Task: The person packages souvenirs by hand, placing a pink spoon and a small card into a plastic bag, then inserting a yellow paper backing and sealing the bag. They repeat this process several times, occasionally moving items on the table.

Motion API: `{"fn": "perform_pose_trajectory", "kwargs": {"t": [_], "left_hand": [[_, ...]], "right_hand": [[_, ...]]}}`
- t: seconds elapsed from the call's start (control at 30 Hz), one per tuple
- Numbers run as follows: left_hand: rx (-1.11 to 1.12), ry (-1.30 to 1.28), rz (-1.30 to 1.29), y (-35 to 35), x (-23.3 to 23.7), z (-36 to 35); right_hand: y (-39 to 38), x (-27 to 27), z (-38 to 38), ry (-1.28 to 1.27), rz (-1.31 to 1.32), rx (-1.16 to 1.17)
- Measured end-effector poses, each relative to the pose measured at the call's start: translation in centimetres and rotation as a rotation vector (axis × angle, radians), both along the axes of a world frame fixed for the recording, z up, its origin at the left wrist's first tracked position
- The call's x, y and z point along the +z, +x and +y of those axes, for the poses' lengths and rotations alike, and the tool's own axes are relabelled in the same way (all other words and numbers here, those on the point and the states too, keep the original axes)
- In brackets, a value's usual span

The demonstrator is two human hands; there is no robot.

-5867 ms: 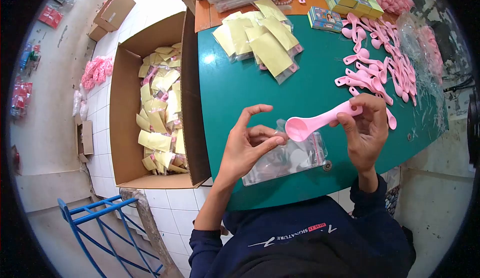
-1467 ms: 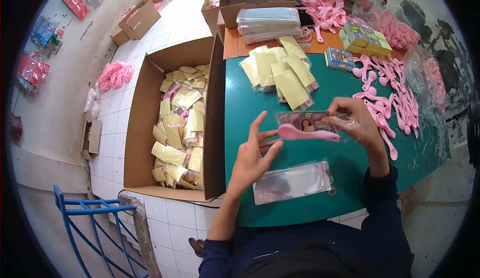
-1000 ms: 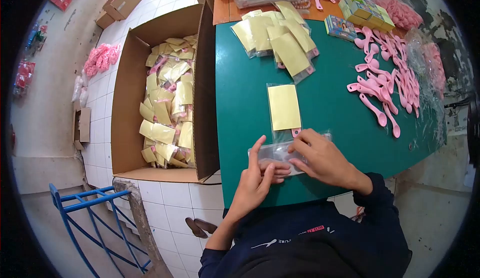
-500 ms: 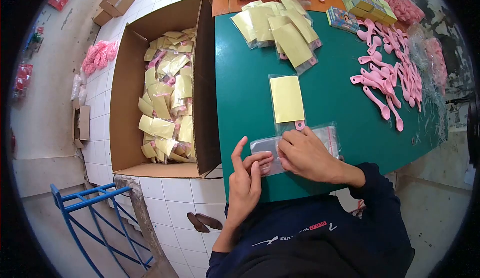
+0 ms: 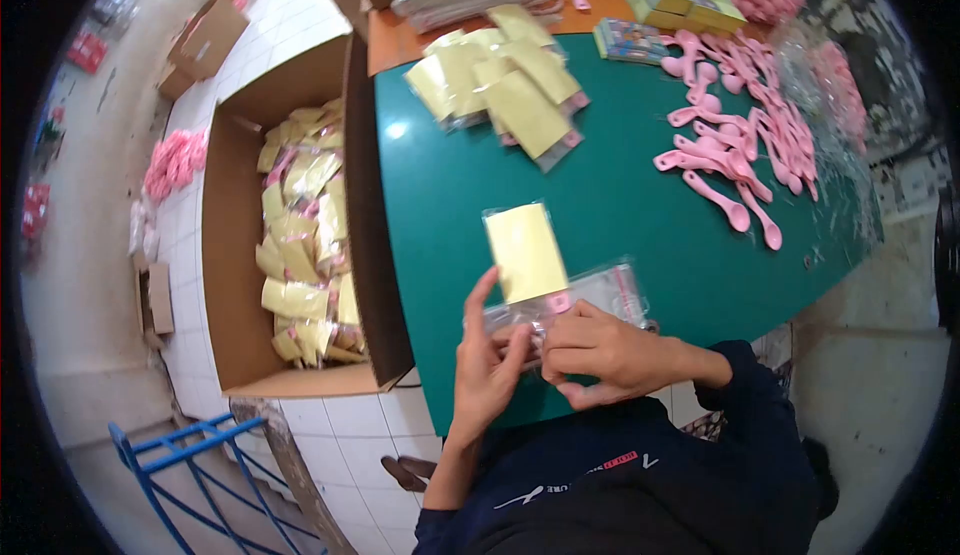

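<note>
A clear plastic packet with a yellow card (image 5: 528,253) lies partly over a stack of clear bags (image 5: 612,290) near the table's front edge. The pink handle end (image 5: 558,301) of a spoon shows below the card. My right hand (image 5: 605,355) has its fingers closed on the packet's clear lower end. My left hand (image 5: 488,365) is at the same end, its index finger along the card's left edge and its thumb bent in towards fingers partly covered by plastic. The exact grip of both hands is partly hidden.
Finished-looking packets (image 5: 530,115) lie in a pile further back on the green table (image 5: 440,215). Pink spoons (image 5: 725,165) are spread at the right, near stacked card packs (image 5: 630,41). A cardboard box (image 5: 235,285) of packets stands left, behind a blue metal frame (image 5: 190,445).
The packet has come towards me, onto the bag stack. My right hand has gone from the bag stack to the packet's lower end. The whole view has shifted.
</note>
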State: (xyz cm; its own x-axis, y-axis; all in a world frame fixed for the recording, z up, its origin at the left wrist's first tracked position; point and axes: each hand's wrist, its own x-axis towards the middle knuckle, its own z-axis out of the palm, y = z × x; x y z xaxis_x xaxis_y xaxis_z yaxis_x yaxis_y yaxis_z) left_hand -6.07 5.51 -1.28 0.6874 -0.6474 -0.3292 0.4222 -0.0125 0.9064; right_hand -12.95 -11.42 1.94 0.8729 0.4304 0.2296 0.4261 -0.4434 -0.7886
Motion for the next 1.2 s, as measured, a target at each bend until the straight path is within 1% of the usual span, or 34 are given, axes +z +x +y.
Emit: {"fn": "perform_pose_trajectory", "kwargs": {"t": [0.03,0.07,0.13,0.17,0.2,0.23,0.27,0.37,0.4,0.43,0.47,0.5,0.53,0.57,0.6,0.63,0.7,0.73,0.83,0.87,0.97,1.0,1.07,1.17,1.2], "left_hand": [[0.054,-0.004,0.050,-0.2,0.3,-0.1],[0.039,-0.045,0.067,0.0,0.1,0.1],[-0.082,-0.038,0.054,0.0,-0.3,0.8],[-0.136,-0.035,0.049,0.0,-0.4,0.8],[-0.147,-0.095,0.083,-0.1,0.2,0.4],[-0.158,-0.089,0.086,-0.1,0.2,0.3],[-0.167,-0.084,0.091,-0.1,0.0,0.2],[-0.217,-0.089,0.115,-0.1,-0.1,0.2],[-0.230,-0.091,0.133,-0.4,-0.2,0.2],[-0.209,-0.109,0.159,-0.6,0.0,0.2],[-0.187,-0.126,0.181,-0.6,0.2,0.0],[-0.163,-0.138,0.203,-0.6,0.5,-0.1],[-0.152,-0.146,0.193,-0.7,0.8,-0.2],[-0.147,-0.150,0.182,-0.8,1.2,-0.2],[-0.148,-0.155,0.170,-0.9,1.4,0.0],[-0.197,-0.132,0.128,-0.7,1.5,0.6],[-0.296,-0.102,0.045,-0.3,1.8,1.7],[-0.290,-0.177,0.078,-0.2,1.6,2.3],[-0.178,0.011,0.086,0.3,1.6,3.7],[-0.114,0.041,-0.132,-0.4,1.4,3.0],[-0.274,0.166,-0.387,-1.2,0.9,2.0],[-0.237,0.230,-0.474,-1.3,0.4,2.0],[-0.215,0.238,-0.477,-1.5,0.1,1.9],[-0.170,0.224,-0.466,-1.6,-0.2,1.7],[-0.150,0.219,-0.460,-1.7,-0.2,1.6]], "right_hand": [[-0.1,0.4,-1.2,0.111,0.069,0.054],[-0.1,1.1,-3.0,0.218,0.141,0.078],[-0.9,3.2,-9.8,0.296,0.206,0.032],[-1.9,1.9,-15.1,0.379,0.029,-0.003],[-4.1,0.4,-21.8,0.144,-0.095,-0.360],[-6.3,-0.9,-28.3,-0.170,-0.125,-0.749],[-8.4,-2.3,-34.8,-0.389,-0.048,-1.060],[-9.7,2.4,-33.9,-0.899,0.445,-1.388],[-9.8,2.9,-33.3,-1.075,0.618,-1.466],[-9.9,-0.2,-29.3,-0.579,-0.219,-1.347],[-5.6,2.6,-19.5,-0.629,-0.135,-1.239],[-4.3,2.0,-13.5,-0.524,-0.194,-0.963],[-3.4,1.3,-9.5,-0.276,-0.082,-0.675],[-3.0,0.3,-5.4,-0.257,-0.048,-0.609],[-2.8,-1.4,-2.5,-0.247,-0.107,-0.555],[-2.6,-3.0,-0.9,-0.240,-0.169,-0.508],[-2.4,-3.7,-0.3,-0.259,-0.274,-0.498],[-2.3,-3.8,-0.2,-0.273,-0.332,-0.492],[-2.5,-3.2,-0.2,0.006,-0.203,-0.579],[-2.7,-3.6,-0.2,0.059,-0.185,-0.587],[-3.0,-4.0,-0.3,0.126,-0.056,-0.562],[-3.1,-3.9,-0.7,0.139,-0.010,-0.533],[-3.7,-3.4,-1.5,0.170,0.084,-0.487],[-4.1,-3.2,-1.2,0.480,0.442,-0.552],[-4.1,-3.3,-1.1,0.570,0.467,-0.569]]}}
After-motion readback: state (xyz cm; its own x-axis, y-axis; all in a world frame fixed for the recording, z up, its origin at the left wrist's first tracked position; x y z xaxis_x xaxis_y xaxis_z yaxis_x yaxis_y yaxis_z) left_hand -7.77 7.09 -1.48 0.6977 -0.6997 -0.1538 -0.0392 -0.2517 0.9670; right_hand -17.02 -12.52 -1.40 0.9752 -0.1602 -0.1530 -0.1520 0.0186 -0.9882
